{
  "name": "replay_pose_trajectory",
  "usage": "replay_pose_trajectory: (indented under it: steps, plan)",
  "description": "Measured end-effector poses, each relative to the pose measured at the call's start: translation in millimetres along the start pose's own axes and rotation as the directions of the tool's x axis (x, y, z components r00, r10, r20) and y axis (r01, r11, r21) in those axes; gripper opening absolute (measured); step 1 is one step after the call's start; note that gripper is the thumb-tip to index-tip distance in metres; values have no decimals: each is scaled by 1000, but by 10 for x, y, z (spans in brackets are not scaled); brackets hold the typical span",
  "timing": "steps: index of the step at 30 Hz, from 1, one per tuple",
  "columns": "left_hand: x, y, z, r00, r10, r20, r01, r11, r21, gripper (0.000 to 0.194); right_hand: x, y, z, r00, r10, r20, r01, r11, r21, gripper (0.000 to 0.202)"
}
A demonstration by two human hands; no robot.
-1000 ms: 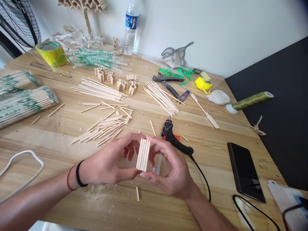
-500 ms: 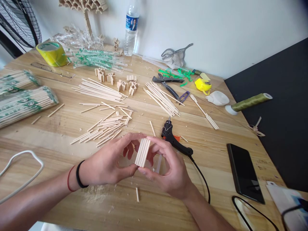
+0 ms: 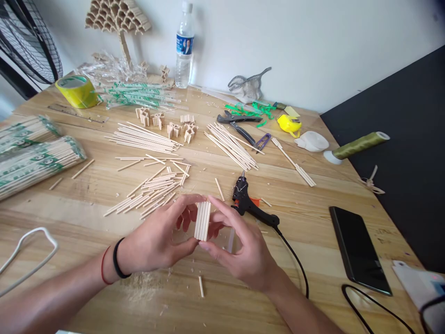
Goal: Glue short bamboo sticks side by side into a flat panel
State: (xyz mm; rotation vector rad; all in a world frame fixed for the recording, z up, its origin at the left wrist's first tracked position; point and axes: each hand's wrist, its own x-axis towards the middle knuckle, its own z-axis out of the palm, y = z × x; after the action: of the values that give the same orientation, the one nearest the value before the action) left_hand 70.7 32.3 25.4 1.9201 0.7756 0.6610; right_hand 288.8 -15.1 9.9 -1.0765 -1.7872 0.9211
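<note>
Holding a block of short sticks between the left hand and the right hand, raised clear of the table. Pinching its ends from both sides: thumbs at the lower end, close beside each other, and index fingers at the upper end. Framing it so between the two palms, with the near face bare and several sticks side by side in view, close to upright and tipped slightly rightward at the top. Curling the other fingers in behind; cannot tell how many of them touch the far side. Wearing a black band on the left wrist, next to a thin red cord.

Beyond the left hand, on the table, a loose heap of short sticks. Just beyond the right hand, a black glue gun, nozzle pointing away. Seen through the gap between right thumb and index finger, a translucent strip. Nearer than the block, one single stick, and to its left, near the left wrist, a scatter of sawdust. Well apart to the right, a black phone.
</note>
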Motion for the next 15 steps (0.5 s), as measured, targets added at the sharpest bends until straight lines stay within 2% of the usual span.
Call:
replay_pose_trajectory:
  steps: [8,15]
  plan:
    - [-15,-12,-5,1000,0,-1,0,999,33,64,18,-11,-16,1000,18,-6,-18,999,35,81]
    - [-15,12,-40,997,-9,72,6,999,35,69,43,-32,-13,1000,25,16,-28,987,160,80]
